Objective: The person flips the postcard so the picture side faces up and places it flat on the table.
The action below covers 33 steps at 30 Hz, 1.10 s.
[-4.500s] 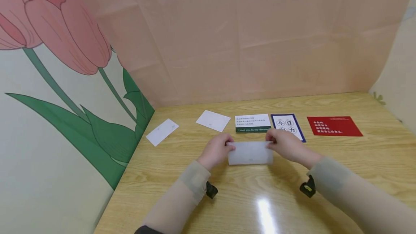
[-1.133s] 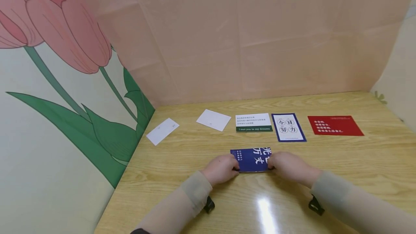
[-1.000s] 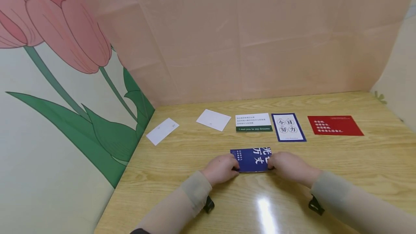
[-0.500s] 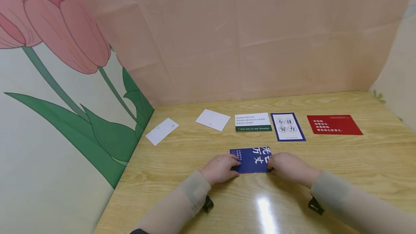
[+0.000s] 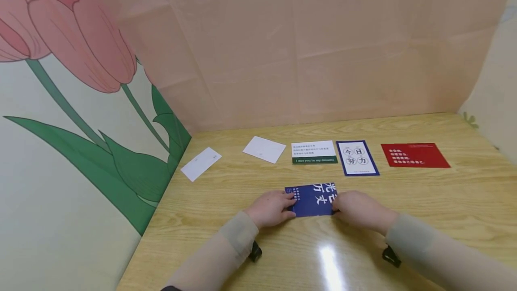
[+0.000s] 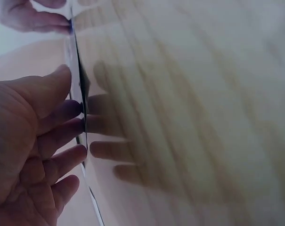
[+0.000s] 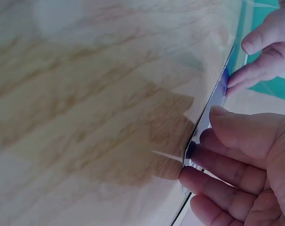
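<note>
A blue card with white characters [image 5: 313,201] lies on the wooden table in front of me, printed side up. My left hand [image 5: 270,209] rests its fingertips on the card's left end, thumb apart from the fingers. In the left wrist view, the loosely spread left fingers [image 6: 62,136] reach the card's edge. At the opposite end, my right hand [image 5: 361,210] touches the card's right edge, covering part of the last character. From the right wrist view, the relaxed right fingers [image 7: 217,169] rest at that edge, with the thumb a little apart.
Behind the blue card, a row of cards lies on the table [image 5: 226,219]: two white ones [image 5: 202,164] [image 5: 264,149], a white-and-green card [image 5: 314,152], a blue-bordered card [image 5: 357,158] and a red card [image 5: 415,155]. A tulip-painted wall [image 5: 81,102] stands left; a pink sheet hangs behind.
Earlier both hands held the card up, white side showing; now it lies blue side up, flatter and slightly turned. My left fingers have loosened and spread onto it; the right hand has barely moved.
</note>
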Motion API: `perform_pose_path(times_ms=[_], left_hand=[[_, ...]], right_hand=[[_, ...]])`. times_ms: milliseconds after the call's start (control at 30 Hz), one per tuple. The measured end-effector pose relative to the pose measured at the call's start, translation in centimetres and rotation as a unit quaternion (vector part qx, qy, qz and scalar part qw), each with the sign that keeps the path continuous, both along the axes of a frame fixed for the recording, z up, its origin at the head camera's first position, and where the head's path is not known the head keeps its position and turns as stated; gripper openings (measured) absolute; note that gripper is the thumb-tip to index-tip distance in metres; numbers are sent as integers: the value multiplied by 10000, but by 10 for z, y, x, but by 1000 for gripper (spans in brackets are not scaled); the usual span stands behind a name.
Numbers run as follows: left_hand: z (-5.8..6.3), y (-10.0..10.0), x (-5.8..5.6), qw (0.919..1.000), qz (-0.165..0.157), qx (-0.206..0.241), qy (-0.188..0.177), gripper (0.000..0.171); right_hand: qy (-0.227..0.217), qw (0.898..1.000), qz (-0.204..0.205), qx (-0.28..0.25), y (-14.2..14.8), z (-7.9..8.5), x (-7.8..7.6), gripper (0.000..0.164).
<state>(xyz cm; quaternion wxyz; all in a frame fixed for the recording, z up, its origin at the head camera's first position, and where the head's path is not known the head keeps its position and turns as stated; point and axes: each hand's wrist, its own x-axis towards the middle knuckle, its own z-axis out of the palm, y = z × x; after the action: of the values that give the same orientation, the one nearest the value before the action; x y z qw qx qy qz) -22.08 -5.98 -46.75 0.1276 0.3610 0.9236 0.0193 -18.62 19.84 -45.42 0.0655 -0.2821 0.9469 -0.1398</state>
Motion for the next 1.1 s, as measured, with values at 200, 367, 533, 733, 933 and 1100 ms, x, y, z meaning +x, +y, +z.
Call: perform_pose_path(times_ms=[200,367,533,733,933,1100], left_hand=[[0,-3,3,9998,-174,49,123,42],[0,-2,11,9983,-456,105,346,40],[1,1,20,9967,-725,161,340,39],[5,6,29,9941,-1041,127,285,40],[6,10,34,9935,-1087,286,170,40],[5,13,40,9936,-1088,178,243,44]], right_hand=[[-170,9995,-274,5,0,0,-7,15],[93,9998,-153,-11,0,1,-13,15],[196,9997,-128,105,-1,4,-17,15],[13,9994,-238,266,-7,5,-21,13],[2,9990,-186,417,-12,2,-24,17],[33,9987,-26,507,-15,-1,-24,36]])
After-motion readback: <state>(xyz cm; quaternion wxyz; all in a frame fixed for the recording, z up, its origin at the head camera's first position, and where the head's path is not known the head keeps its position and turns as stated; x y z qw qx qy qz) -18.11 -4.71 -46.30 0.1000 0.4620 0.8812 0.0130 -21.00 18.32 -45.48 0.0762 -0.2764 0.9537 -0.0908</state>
